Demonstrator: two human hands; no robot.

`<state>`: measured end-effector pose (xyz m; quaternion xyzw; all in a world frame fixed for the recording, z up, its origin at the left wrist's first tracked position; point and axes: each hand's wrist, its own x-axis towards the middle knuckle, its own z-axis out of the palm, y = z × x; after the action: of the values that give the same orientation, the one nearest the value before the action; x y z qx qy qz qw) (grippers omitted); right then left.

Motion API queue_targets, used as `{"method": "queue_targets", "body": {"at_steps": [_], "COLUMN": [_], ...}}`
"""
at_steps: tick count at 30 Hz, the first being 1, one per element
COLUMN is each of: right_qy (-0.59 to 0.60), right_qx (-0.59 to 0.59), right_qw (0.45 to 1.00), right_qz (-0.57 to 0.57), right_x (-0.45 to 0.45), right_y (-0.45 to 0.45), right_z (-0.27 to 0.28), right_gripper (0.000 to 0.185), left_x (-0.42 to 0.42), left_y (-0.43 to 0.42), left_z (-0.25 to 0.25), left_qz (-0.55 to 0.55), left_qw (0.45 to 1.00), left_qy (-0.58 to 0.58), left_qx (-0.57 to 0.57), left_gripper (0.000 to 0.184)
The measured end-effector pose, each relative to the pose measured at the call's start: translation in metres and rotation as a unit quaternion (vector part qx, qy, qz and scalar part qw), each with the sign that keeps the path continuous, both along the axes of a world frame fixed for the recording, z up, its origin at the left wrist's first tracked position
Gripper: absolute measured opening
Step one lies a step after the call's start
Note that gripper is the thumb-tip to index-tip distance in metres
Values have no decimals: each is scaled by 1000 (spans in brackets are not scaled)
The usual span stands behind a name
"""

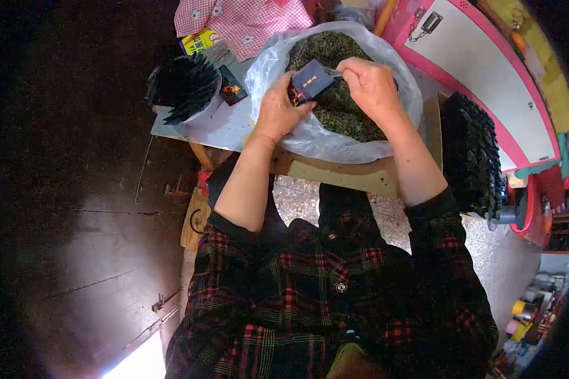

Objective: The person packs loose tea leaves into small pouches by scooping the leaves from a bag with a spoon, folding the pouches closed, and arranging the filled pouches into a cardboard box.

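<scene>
My left hand is wrapped round a small dark packet with orange markings, holding it tilted. Close beside it, my right hand is closed on a thin, shiny utensil whose tip meets the packet's upper right end. The utensil's exact kind is hard to make out. Under both hands lies a large, clear plastic bag, opened wide. Dried, greenish-brown loose leaves, much like tea, fill it.
Left of the bag, a white tub holds many flat black packets. Another orange-printed packet lies by it. Pink checked cloth hangs at the back. Stacked black packets fill a cardboard box at right, near a pink-and-white cabinet.
</scene>
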<state>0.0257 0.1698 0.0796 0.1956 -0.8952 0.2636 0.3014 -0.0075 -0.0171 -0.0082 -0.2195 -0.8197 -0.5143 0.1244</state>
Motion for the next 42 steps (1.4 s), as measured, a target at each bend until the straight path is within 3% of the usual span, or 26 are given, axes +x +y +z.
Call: {"method": "queue_targets", "body": {"at_steps": [10,12,20,23,29,32,38,42], "right_qy": [91,86,78,97,59,113,153,119], "right_qx": [75,79,86,85,156,155,87,-35], "right_qw": [993,993,992,989,985,981,984,989], "right_qz": [30,30,56,73,51,36,4,-75], "right_x": [6,6,6,5,9,12,12,11], "right_y": [-6,-7,-20,-28,-28,-22,-1,21], "right_z": [20,23,26,28,38,44,42,22], "right_gripper": [11,11,11,0,10,12,15,17], "left_x": [4,2,1,3,7,7,7,4], "left_y": [18,22,21,20,18,18,14,12], "left_z": [13,11,8,12,15,14,13,11], "left_qz": [36,57,27,29,18,25,18,19], "left_qw": [998,995,995,994,991,991,992,993], "left_qy": [15,74,34,45,46,47,52,33], "left_qx": [51,40,88,96,121,119,116,111], "left_gripper": [68,74,78,78,78,77,76,74]}}
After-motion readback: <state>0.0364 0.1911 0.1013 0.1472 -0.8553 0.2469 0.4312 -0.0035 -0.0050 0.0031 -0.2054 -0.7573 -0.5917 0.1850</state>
